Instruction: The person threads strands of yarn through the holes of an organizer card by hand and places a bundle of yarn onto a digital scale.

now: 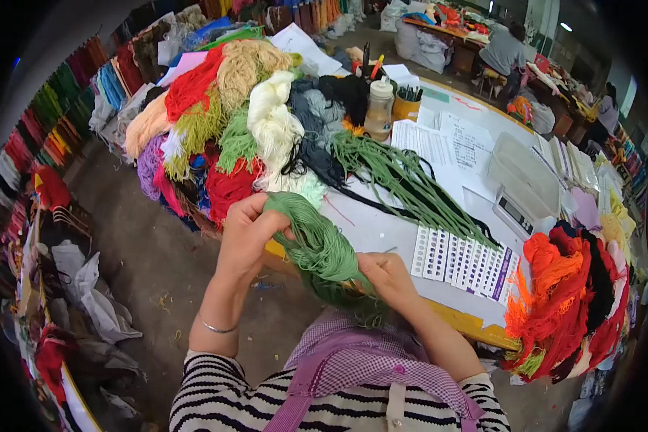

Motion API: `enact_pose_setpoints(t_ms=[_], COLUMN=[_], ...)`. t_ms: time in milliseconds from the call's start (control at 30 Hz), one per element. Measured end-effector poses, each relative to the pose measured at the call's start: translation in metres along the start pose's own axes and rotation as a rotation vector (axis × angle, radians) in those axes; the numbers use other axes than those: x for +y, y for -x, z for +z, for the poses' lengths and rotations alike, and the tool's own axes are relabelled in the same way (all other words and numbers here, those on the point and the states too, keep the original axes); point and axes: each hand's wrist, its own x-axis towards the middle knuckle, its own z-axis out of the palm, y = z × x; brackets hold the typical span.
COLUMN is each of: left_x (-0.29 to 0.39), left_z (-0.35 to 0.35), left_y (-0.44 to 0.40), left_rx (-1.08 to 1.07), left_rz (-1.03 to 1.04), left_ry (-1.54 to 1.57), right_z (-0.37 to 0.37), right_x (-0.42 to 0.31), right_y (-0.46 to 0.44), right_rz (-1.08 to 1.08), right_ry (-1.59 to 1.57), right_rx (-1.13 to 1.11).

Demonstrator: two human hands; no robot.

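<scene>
A green skein of yarn (313, 241) is stretched between my two hands, in front of the table's near edge. My left hand (250, 229) is closed round its upper left end, thumb on top. At the lower right end, my right hand (387, 277) grips the same skein, and loose strands hang below it. Just beyond, on the table, lie a cream skein (272, 115) and a red skein (230, 189). Long green strands (417, 187) lie across the tabletop to the right, over punched white cards (462, 263).
A big heap of coloured yarn (194, 86) covers the table's left part. A bottle (379, 108), papers (446, 140) and a scale with a clear tray (522, 183) stand further back. Red and orange yarn (569, 288) hangs over the right edge. A person (505, 50) sits in the background.
</scene>
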Motion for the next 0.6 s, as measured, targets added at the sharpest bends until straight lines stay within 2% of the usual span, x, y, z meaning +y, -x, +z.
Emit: enact_pose_setpoints(t_ms=[67, 200, 367, 433, 467, 533, 567, 600], left_x=[0.012, 0.006, -0.005, -0.002, -0.001, 0.006, 0.001, 0.002], left_z=[0.003, 0.006, 0.007, 0.017, 0.021, 0.036, 0.035, 0.038], left_y=[0.007, 0.006, 0.005, 0.001, -0.001, 0.001, -0.002, -0.001], left_rx=[-0.062, -0.126, -0.171, -0.108, -0.161, -0.338, -0.531, -0.501], left_rz=[0.018, -0.040, -0.045, -0.069, -0.027, 0.008, -0.059, -0.077], left_ry=[-0.146, -0.179, -0.048, 0.019, -0.109, -0.411, -0.363, -0.303], right_z=[-0.006, -0.025, -0.038, -0.034, -0.027, -0.015, -0.014, -0.013], right_x=[-0.006, 0.001, 0.013, -0.013, -0.029, -0.059, -0.061, -0.063], right_y=[0.005, 0.005, 0.009, 0.016, 0.017, 0.010, 0.009, 0.008], right_rz=[-0.063, -0.076, -0.098, -0.159, -0.157, -0.728, -0.733, -0.706], right_ry=[0.211, 0.172, 0.244, 0.405, 0.401, 0.558, 0.559, 0.567], right_rx=[0.058, 0.151, 0.222, 0.182, 0.189, 0.039, 0.042, -0.010])
